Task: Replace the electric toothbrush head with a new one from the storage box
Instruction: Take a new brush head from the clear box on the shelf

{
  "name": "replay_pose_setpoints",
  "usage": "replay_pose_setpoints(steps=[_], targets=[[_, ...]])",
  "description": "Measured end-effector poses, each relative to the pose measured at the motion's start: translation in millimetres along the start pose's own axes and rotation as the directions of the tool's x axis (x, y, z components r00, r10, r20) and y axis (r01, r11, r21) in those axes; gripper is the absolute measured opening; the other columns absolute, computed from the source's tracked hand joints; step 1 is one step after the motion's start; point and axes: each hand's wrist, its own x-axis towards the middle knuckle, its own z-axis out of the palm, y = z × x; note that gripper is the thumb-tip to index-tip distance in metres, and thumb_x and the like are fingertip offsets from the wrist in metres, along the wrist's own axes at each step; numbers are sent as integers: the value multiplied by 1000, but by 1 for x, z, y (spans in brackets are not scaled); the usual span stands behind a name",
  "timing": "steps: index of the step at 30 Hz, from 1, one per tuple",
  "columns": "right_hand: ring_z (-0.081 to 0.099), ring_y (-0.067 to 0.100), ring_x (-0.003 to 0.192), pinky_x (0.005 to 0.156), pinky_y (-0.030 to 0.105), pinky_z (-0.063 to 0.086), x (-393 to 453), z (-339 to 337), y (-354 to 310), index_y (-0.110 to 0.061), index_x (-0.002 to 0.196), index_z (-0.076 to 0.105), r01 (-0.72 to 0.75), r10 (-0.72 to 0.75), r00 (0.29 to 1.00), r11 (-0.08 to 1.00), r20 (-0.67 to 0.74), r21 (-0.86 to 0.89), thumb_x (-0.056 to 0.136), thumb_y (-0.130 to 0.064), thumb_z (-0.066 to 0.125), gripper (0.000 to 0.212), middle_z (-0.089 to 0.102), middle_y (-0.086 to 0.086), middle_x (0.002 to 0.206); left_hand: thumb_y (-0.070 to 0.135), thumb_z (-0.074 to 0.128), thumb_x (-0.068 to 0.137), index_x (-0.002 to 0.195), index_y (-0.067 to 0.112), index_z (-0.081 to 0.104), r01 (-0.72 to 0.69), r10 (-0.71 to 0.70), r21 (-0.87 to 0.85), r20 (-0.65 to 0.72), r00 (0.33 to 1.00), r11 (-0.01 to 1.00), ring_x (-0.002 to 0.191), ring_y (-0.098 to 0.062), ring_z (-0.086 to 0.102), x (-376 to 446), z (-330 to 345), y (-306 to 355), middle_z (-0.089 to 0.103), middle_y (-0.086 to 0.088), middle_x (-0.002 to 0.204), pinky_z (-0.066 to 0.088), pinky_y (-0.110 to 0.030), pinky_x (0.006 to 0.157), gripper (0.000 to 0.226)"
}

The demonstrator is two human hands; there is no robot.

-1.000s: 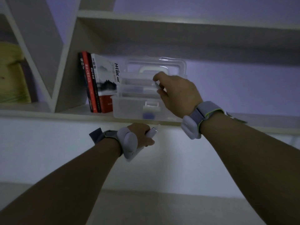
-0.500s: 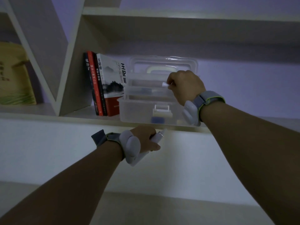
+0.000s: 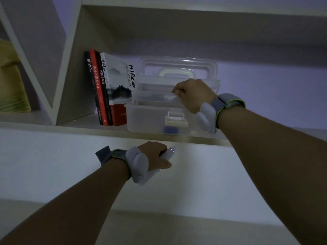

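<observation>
A clear plastic storage box (image 3: pixel 146 119) stands on the shelf with its lid (image 3: pixel 178 65) swung up behind it. My right hand (image 3: pixel 192 94) is over the box's upper tray, fingers pinched on a small white piece at the tray's edge; what the piece is I cannot tell. Below the shelf edge, my left hand (image 3: pixel 155 156) grips the white electric toothbrush handle (image 3: pixel 168 153), its bare tip pointing up and to the right. No brush head shows on the handle.
Three books (image 3: pixel 106 89) stand upright just left of the box. The shelf board (image 3: pixel 88 128) runs across the view, with a slanted divider (image 3: pixel 31 71) on the left and a yellow package (image 3: pixel 12 85) beyond it. Another shelf (image 3: pixel 194 13) hangs above.
My right hand has dropped from the box's upper part to the tray's front edge. The left hand with the handle has stayed below the shelf.
</observation>
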Motion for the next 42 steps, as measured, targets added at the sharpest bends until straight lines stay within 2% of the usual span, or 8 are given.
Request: replay_pose_setpoints(steps=[11,17,21,25,28,32,38,42], targets=[[55,36,112,94,39,47,-32,-10,8,-10,118,61,-5,4,987,1000,-159,-1,96,-18,41,31,59,18,122,36,60,92,92,16,51,6,-6,-2,20,1000,1000,80,-22,55,-6,8,14,57,0,85,48,-33,84,22],[48,37,112,90,45,46,-69,-2,24,-7,116,59,-15,11,954,1000,-299,-14,92,-17,49,27,54,19,119,35,61,91,80,18,50,-21,22,-14,41,999,1000,66,-18,54,-6,28,28,51,12,63,44,-28,75,22],[55,41,97,79,49,50,-99,10,37,-2,102,63,12,-12,917,1000,-398,-3,83,-11,51,24,59,23,104,32,60,91,60,26,42,-57,56,21,63,996,998,53,-6,45,-4,49,47,49,11,59,40,-24,59,37],[57,39,79,67,46,51,-124,18,44,2,84,62,42,-32,886,999,-463,12,79,-6,50,16,61,24,85,29,61,91,57,25,42,-70,69,4,110,992,998,50,-8,44,0,74,60,49,8,57,35,-19,53,39],[59,37,73,64,43,51,-146,33,49,1,84,62,59,-25,912,996,-409,70,80,-12,45,21,62,21,81,30,61,91,62,22,47,-73,76,-33,145,987,997,55,-11,48,2,91,68,52,6,62,35,-20,54,33],[58,37,76,64,40,47,-187,65,69,-4,91,62,2,14,984,996,-179,90,87,-17,47,20,63,17,88,33,59,93,98,5,64,-69,70,-13,228,971,998,80,-20,53,6,124,81,57,-5,85,37,-23,74,28],[60,36,86,73,42,51,-231,111,100,-10,98,62,-161,154,985,981,75,106,90,-18,47,19,65,14,98,35,58,93,88,11,50,-35,28,20,267,963,999,63,-18,46,15,169,79,47,-1,70,32,-24,72,26],[61,32,88,76,38,50,-256,148,117,-11,99,60,-289,265,941,953,211,93,92,-19,45,19,65,12,101,34,60,92,89,12,51,-1,3,-6,304,953,1000,71,-20,48,16,202,73,51,-4,76,33,-25,69,24]])
